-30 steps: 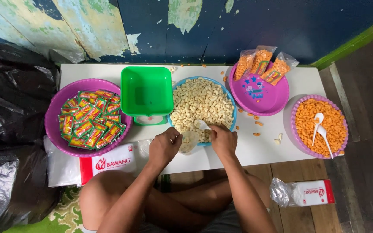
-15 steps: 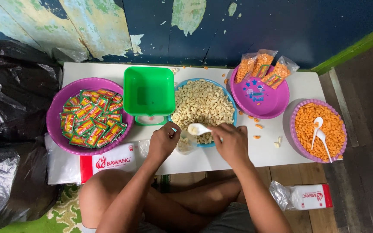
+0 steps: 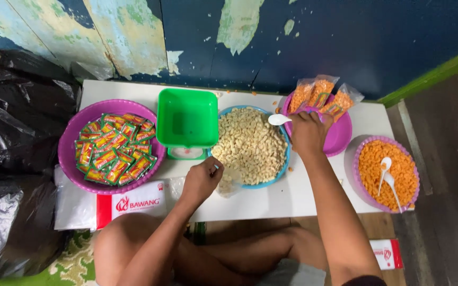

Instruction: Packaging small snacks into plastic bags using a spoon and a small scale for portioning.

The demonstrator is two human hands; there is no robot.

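over the far rim of the round blue bowl of pale cashew-like nuts point(image 3: 250, 145), the right hand point(image 3: 308, 132) is now seen, fingers closed on a small white plastic spoon point(image 3: 278, 119); half a second ago it was held low at the near rim beside the small clear plastic bag point(image 3: 229, 180). that bag is kept pinched by the left hand point(image 3: 202, 179) at the white table's point(image 3: 303, 193) front edge, so the filling appears paused.

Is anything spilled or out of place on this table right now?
Yes. A few loose snack pieces lie scattered on the white table by the far edge, between the blue bowl and the purple plate, outside any container. Nothing else looks spilled.
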